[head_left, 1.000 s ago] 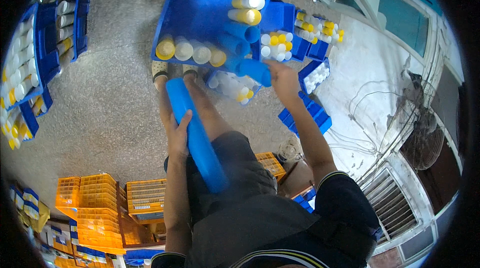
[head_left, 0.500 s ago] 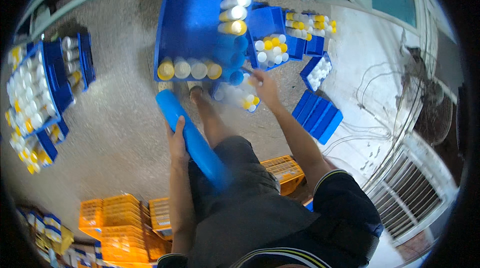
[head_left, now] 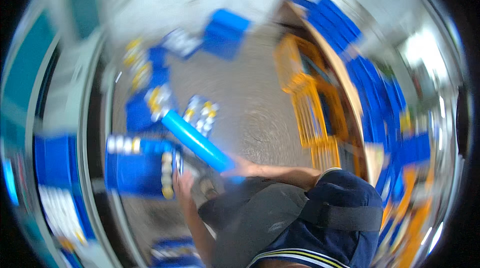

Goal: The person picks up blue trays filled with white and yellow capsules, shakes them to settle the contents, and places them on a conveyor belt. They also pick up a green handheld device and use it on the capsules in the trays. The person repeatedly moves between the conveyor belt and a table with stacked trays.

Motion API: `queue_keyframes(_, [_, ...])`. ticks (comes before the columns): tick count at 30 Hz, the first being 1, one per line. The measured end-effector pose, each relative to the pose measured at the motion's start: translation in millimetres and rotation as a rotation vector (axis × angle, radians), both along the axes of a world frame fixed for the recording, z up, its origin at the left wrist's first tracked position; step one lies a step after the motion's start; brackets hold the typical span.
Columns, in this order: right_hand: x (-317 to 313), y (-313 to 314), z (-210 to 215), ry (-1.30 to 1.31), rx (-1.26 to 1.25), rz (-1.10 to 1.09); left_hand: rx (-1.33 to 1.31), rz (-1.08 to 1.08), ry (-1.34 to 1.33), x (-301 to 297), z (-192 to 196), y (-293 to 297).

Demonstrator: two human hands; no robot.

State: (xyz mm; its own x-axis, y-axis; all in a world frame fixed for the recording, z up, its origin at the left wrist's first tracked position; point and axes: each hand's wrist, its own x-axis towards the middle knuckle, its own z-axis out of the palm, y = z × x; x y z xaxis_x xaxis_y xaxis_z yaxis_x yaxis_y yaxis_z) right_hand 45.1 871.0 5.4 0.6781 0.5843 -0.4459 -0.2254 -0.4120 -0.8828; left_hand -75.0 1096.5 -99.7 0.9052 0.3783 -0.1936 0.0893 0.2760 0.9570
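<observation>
The picture is badly smeared by motion. A long blue tube (head_left: 195, 140) slants from upper left to lower right in the middle. My right hand (head_left: 236, 169) grips its near end, with the forearm coming in from the right. My left hand (head_left: 181, 184) reaches up from below and touches the edge of a blue crate (head_left: 132, 173). The crate holds white- and yellow-capped tubes along its top and right edges. The blur hides whether the left hand's fingers hold anything.
More blue trays of capped tubes (head_left: 150, 100) and an empty blue bin (head_left: 225, 33) lie on the grey floor beyond. Yellow crates (head_left: 310, 103) stand stacked at the right, with stacked blue bins (head_left: 380, 98) behind them.
The view has swung sharply and blurred, so the crate now lies at the left. The blue tube was under my left hand before. Now my right hand holds its end and my left is at the crate.
</observation>
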Motion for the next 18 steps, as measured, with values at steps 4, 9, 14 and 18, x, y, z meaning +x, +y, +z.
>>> queue_keyframes(4, [-40,-108,1,-0.239,0.079,-0.548,-0.245,0.007,0.534,-31,-46,-17])
queue_keyframes(9, [-122,-257,5,-0.317,-0.154,-1.205,-0.100,-0.125,0.782,-38,-84,-27])
queue_keyframes(14, [-204,-419,-21,-0.179,-0.199,-1.768,0.016,-0.109,0.879,-37,-99,-65])
queue_keyframes(18, [-268,-579,-60,-0.041,-0.378,-1.977,0.023,0.007,0.932,-70,-104,-113])
